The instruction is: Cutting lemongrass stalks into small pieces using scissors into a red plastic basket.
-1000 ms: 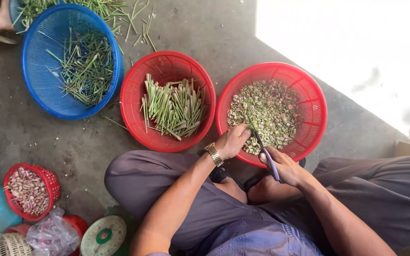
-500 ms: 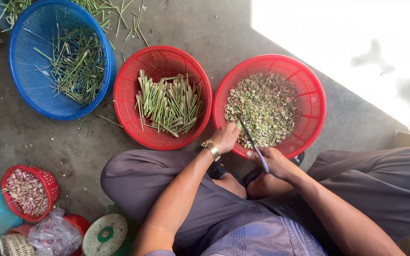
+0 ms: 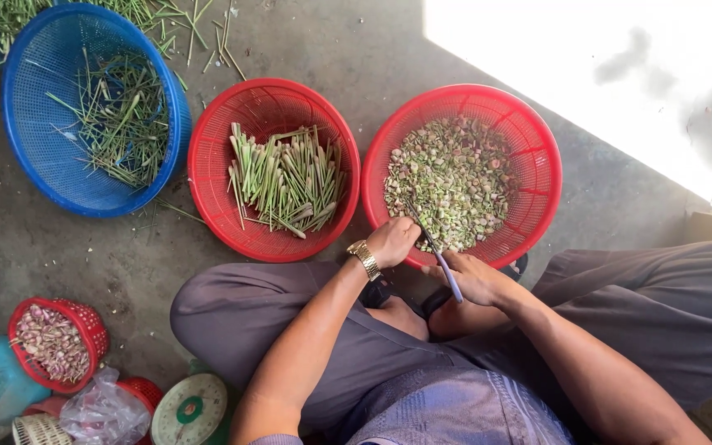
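A person seated on the concrete floor [image 3: 59, 247] works over the near rim of a red basket [image 3: 541, 177] filled with chopped green and pale pieces [image 3: 451, 177]. The right hand [image 3: 475, 280] is closed around the handle of a knife [image 3: 434, 247], whose slim blade runs up and to the left, its tip reaching over the basket's near edge into the chopped heap. The left hand [image 3: 393, 241], a gold watch [image 3: 365, 259] at its wrist, is curled shut just beside the blade on its left side, at the basket's rim; what its grip encloses cannot be told, since the fingers hide it. The 2 hands sit close together, the left one nearer the basket and the right one nearer the body, so the knife's long axis points from the right grip toward the left fist. To the left, well apart from both hands, a second red basket [image 3: 208, 165] holds trimmed green stalks [image 3: 286, 177] lying mostly upright in the frame, closer to the left hand than to the right. Beyond it a blue basket [image 3: 26, 165] carries thin green trimmings [image 3: 121, 115]. At the lower left stand a small red basket of pinkish bulbs [image 3: 51, 342] and a round weighing scale [image 3: 189, 409].
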